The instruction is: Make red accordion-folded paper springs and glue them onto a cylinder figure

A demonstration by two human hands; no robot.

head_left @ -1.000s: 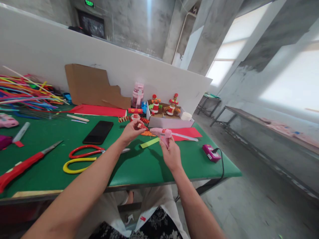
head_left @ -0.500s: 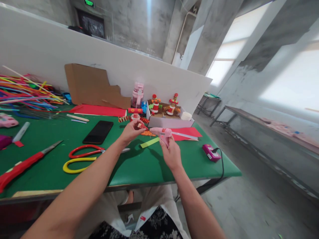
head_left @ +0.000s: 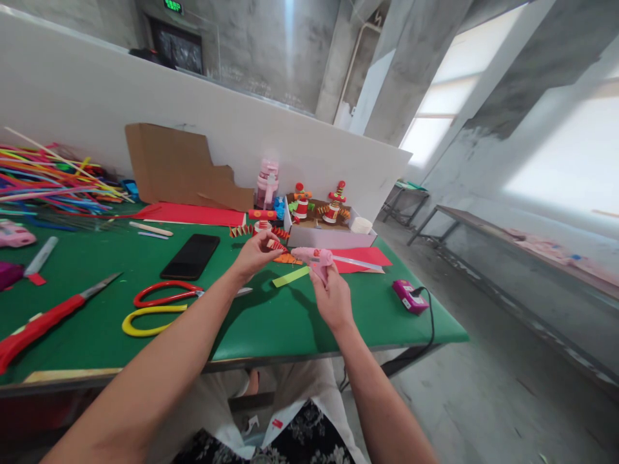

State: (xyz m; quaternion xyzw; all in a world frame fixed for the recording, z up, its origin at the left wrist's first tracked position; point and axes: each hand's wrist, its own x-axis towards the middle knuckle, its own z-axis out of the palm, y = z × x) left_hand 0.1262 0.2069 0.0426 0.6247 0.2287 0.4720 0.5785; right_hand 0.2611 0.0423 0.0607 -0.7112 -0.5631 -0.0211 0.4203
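Note:
My right hand [head_left: 333, 298] is wrapped round the handle of a pink hot glue gun [head_left: 313, 257], with a clear glue stick [head_left: 355, 263] poking out of its back. The gun's nozzle points left, close to a small folded red paper strip [head_left: 277, 245]. That strip is pinched between the fingertips of my left hand [head_left: 256, 258]. Just behind my left hand stands a paper figure [head_left: 263, 223] with accordion-folded arms. Below the nozzle lie orange paper [head_left: 289, 258] and a yellow-green paper strip [head_left: 291, 277] on the green table.
Scissors with red and yellow handles [head_left: 167, 293] lie under my left forearm, near a black phone [head_left: 190, 256]. Red-handled scissors [head_left: 53, 322] are at left. A shallow box [head_left: 333, 239] holds two finished-looking figures. A purple power socket [head_left: 411, 297] with a cord sits at right.

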